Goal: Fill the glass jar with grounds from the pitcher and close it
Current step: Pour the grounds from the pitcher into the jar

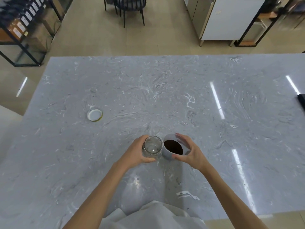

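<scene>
A clear glass jar (152, 147) stands open and looks empty on the grey marble counter (165, 96). My left hand (134, 153) wraps around its left side. Right beside it, touching, is a pale grey pitcher (166, 154) with dark grounds (173, 147) inside. My right hand (189, 151) cups the pitcher from the right, thumb at the near rim and fingers curved around the far side. The jar's lid (94, 115), white inside with a gold edge, lies upside down on the counter, far to the left and beyond the jar.
A black object (302, 100) juts in at the counter's right edge. Beyond the far edge are a dark chair (130, 7), black-framed shelves (24, 30) on the left and a white cabinet (227, 19) on the right.
</scene>
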